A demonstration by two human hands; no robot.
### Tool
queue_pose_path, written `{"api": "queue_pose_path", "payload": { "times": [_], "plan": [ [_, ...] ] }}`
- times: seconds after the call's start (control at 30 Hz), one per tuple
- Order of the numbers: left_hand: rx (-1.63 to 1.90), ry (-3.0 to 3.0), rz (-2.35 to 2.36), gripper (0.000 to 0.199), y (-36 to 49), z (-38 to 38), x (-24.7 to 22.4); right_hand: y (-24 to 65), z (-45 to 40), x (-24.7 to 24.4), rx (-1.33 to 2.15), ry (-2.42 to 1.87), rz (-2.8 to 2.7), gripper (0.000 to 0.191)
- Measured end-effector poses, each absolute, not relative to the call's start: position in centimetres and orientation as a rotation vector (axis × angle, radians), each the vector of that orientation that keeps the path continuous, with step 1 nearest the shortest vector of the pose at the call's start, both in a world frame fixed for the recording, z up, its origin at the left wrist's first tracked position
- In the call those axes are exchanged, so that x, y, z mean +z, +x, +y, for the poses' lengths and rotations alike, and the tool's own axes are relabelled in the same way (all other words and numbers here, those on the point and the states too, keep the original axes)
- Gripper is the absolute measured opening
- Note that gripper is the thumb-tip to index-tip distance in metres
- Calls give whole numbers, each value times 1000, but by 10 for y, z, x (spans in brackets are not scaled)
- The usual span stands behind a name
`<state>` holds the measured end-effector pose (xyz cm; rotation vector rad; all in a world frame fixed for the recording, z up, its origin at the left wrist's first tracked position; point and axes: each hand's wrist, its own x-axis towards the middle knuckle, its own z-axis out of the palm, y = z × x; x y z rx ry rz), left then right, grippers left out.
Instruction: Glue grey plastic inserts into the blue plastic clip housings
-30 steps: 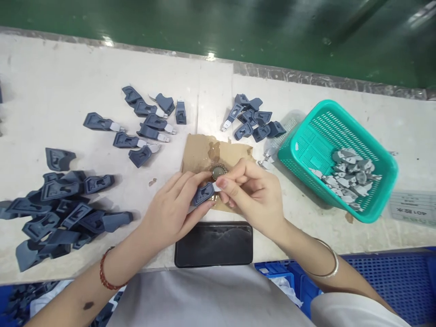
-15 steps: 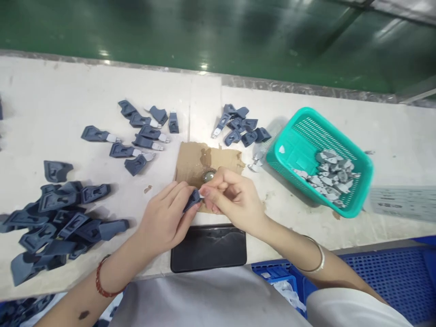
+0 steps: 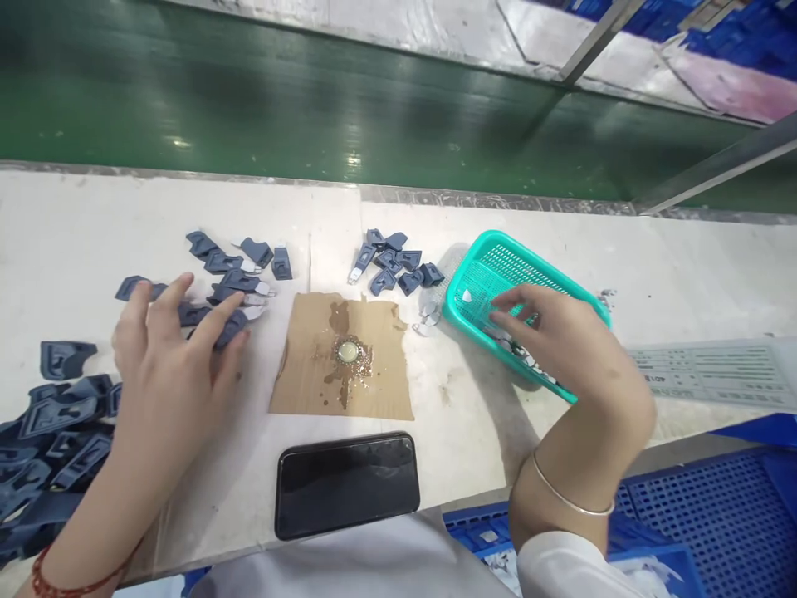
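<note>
My left hand [image 3: 171,365] is spread over a loose group of dark blue-grey plastic parts [image 3: 225,262], some with light grey tips; its fingers are apart. At the right, my right hand [image 3: 554,340] hangs over the green basket [image 3: 464,320], thumb and fingers apart, and hides much of the small light grey pieces [image 3: 529,359] inside. A brown cardboard piece [image 3: 305,374] lies between the hands, wet around a small round cap [image 3: 347,352]. More dark parts [image 3: 387,260] lie in a cluster behind the cardboard.
A black phone [image 3: 347,486] lies near the table's front edge. At the far left is a pile of dark parts [image 3: 59,415]. A green belt [image 3: 280,108] runs behind the table [image 3: 448,432]. Blue crates [image 3: 716,507] stand below at the right, and a printed sheet [image 3: 710,374] lies beyond the basket.
My hands have parted from above the cardboard, where they held a dark part and a small light piece. The left moved left over the dark parts, the right moved to the basket. The view shifted.
</note>
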<state>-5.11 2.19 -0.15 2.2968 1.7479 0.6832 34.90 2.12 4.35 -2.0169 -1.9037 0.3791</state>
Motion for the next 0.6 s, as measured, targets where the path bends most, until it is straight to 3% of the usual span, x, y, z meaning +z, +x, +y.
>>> {"api": "queue_pose_path", "payload": {
  "times": [0.33,0.47,0.6],
  "plan": [
    [341,2219,2050,65,-49,28,-1,349,25,49,759,-2420,-1922,16],
    [294,2166,2080,67,-59,19,9,348,26,50,767,-2328,-1747,18],
    [368,2156,2151,59,-86,3,22,333,22,54,726,-1917,-1485,20]
  ]
}}
